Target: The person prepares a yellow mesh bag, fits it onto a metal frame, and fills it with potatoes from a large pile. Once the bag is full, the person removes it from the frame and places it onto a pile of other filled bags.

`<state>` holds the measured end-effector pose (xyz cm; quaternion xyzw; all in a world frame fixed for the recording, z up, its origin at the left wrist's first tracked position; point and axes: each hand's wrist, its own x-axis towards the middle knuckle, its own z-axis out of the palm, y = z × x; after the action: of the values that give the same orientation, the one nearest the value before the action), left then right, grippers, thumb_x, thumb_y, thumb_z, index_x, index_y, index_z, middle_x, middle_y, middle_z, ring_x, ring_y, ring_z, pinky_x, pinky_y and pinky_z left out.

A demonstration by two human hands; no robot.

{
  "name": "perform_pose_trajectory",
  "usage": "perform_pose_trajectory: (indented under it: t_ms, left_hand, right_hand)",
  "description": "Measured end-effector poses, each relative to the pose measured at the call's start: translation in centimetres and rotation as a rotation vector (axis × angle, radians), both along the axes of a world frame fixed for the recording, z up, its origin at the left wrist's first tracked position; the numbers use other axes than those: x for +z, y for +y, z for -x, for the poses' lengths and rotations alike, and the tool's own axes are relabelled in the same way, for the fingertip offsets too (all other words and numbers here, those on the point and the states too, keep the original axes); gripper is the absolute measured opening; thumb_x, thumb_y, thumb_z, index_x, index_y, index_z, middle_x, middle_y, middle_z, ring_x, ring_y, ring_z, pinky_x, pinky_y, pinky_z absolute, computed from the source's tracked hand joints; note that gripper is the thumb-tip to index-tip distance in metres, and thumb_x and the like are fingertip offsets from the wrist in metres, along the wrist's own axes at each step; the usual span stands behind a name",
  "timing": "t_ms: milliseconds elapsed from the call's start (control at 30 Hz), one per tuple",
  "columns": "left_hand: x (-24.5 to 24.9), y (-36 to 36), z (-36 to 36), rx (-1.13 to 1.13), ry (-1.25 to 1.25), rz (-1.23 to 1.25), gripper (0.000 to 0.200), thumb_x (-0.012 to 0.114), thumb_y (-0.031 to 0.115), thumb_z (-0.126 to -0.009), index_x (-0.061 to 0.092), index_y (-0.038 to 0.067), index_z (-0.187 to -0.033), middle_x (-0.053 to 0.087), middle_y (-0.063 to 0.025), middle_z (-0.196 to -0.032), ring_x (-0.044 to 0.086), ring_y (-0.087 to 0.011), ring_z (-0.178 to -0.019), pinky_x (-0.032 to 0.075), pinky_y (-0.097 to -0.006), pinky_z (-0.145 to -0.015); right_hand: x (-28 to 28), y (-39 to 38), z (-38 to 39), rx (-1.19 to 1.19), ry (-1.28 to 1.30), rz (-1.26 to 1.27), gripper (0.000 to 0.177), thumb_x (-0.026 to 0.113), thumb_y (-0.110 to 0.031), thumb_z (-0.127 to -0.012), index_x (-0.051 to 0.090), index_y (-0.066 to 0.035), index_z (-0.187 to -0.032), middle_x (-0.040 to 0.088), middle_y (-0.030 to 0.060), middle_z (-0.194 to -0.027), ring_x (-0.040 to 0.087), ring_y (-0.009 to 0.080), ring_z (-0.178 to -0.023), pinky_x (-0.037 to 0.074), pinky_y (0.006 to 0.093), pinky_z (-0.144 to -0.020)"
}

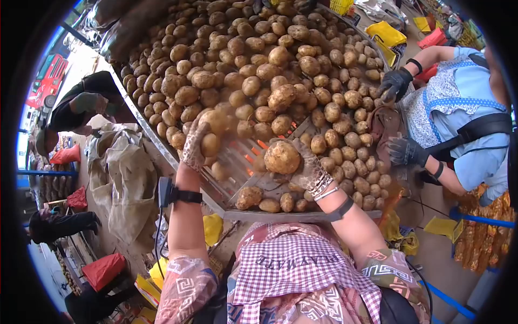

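Note:
My right hand [309, 168], in a patterned, soiled glove, grips a large dirt-covered potato [282, 157] above the near edge of the sorting table [275, 215]. To its left, my left hand [195, 141], gloved alike, is curled against a smaller potato [210, 145]. Another potato, slightly blurred, lies by its fingertips. Between my hands, part of the slatted table surface [237, 162] shows, with orange strips under it. Several loose potatoes [270, 205] lie along the near rim, and a large heap of potatoes [234, 81] covers the table beyond my hands.
At the right, a co-worker's dark-gloved hands [406, 151] are at the table's edge beside a brown cloth [384, 127]. Burlap sacks [121, 183] lie on the left. Another person [89, 105] bends near the left rim. Filled net sacks [483, 235] stand at the far right.

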<state>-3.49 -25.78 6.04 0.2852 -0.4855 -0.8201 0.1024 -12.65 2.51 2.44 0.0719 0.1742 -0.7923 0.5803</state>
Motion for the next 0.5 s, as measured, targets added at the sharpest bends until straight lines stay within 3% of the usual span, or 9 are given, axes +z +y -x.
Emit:
perform_pose_trajectory:
  t_ms: [33,100,167,233,300,333,433,467,500]
  left_hand:
    - [-1.1,0.4,-1.8,0.026,0.155,-0.218,0.052,0.059,0.033,-0.091,0.046,0.002,-0.132,0.059,-0.0151,-0.122,0.062,-0.0292,-0.106,0.056,-0.0411,-0.085]
    - [-2.6,1.0,-5.2,-0.011,0.279,-0.499,0.055,0.059,0.033,-0.091,0.044,0.003,-0.135,0.057,-0.0185,-0.123,0.061,-0.0308,-0.108,0.057,-0.0442,-0.085]
    - [-2.1,3.2,-8.0,0.037,0.289,-0.531,0.062,0.059,0.038,-0.089,0.042,0.005,-0.139,0.055,-0.0155,-0.128,0.060,-0.0256,-0.110,0.054,-0.0380,-0.089]
    - [-1.7,4.2,-11.3,-0.042,0.458,-0.466,0.064,0.056,0.038,-0.091,0.035,0.007,-0.143,0.053,-0.0169,-0.129,0.060,-0.0265,-0.111,0.058,-0.0355,-0.082]
    - [0.0,5.5,-15.2,0.069,0.362,-0.431,0.060,0.054,0.035,-0.093,0.035,0.008,-0.143,0.052,-0.0170,-0.131,0.061,-0.0273,-0.111,0.060,-0.0363,-0.074]
    - [-0.5,5.7,-17.7,0.136,0.357,-0.428,0.060,0.054,0.035,-0.093,0.035,0.008,-0.143,0.052,-0.0170,-0.131,0.061,-0.0273,-0.111,0.060,-0.0363,-0.074]
    - [-3.3,6.6,-24.4,0.395,0.251,-0.556,0.055,0.053,0.033,-0.094,0.038,0.006,-0.140,0.054,-0.0185,-0.127,0.064,-0.0291,-0.103,0.061,-0.0384,-0.069]
    - [-3.7,7.2,-25.9,0.412,0.207,-0.603,0.055,0.053,0.038,-0.094,0.042,0.004,-0.136,0.059,-0.0178,-0.117,0.066,-0.0283,-0.093,0.059,-0.0375,-0.065]
    - [-4.3,8.0,-28.5,0.451,0.166,-0.650,0.056,0.054,0.043,-0.094,0.046,0.003,-0.132,0.065,-0.0171,-0.106,0.068,-0.0275,-0.084,0.057,-0.0365,-0.061]
  right_hand:
    - [0.0,-0.6,-0.2,0.039,0.007,-0.029,0.064,0.055,-0.054,-0.090,0.047,-0.010,-0.136,0.049,0.0142,-0.136,0.050,0.0323,-0.123,0.047,0.0519,-0.098]
    - [0.1,-3.2,-1.2,0.038,0.081,-0.124,0.064,0.057,-0.053,-0.089,0.047,-0.010,-0.136,0.051,0.0139,-0.134,0.051,0.0310,-0.122,0.047,0.0519,-0.097]
    - [-1.2,-4.9,-2.5,0.041,0.191,-0.117,0.060,0.056,-0.048,-0.091,0.046,-0.010,-0.136,0.051,0.0138,-0.133,0.053,0.0279,-0.121,0.048,0.0503,-0.096]
    - [0.7,-6.4,-4.4,0.204,0.246,-0.094,0.058,0.054,-0.047,-0.093,0.046,-0.009,-0.136,0.052,0.0127,-0.132,0.054,0.0263,-0.119,0.050,0.0477,-0.095]
    - [3.8,-8.5,-6.9,0.434,0.352,-0.024,0.053,0.050,-0.044,-0.096,0.046,-0.007,-0.135,0.054,0.0105,-0.130,0.057,0.0231,-0.116,0.053,0.0427,-0.092]
    - [4.9,-9.8,-8.8,0.491,0.292,-0.201,0.053,0.048,-0.044,-0.097,0.047,-0.006,-0.134,0.057,0.0092,-0.126,0.059,0.0221,-0.112,0.053,0.0392,-0.090]
    - [3.4,-12.2,-12.9,0.729,0.351,-0.207,0.051,0.047,-0.043,-0.098,0.049,-0.007,-0.133,0.058,0.0088,-0.124,0.059,0.0206,-0.111,0.052,0.0343,-0.091]
    - [5.1,-12.2,-14.4,0.765,0.619,-0.216,0.048,0.048,-0.042,-0.098,0.049,-0.010,-0.134,0.058,0.0083,-0.124,0.059,0.0192,-0.110,0.052,0.0338,-0.090]
    - [3.1,-13.4,-15.7,0.884,0.464,-0.356,0.045,0.053,-0.040,-0.096,0.051,-0.012,-0.131,0.059,0.0080,-0.120,0.060,0.0207,-0.107,0.053,0.0404,-0.087]
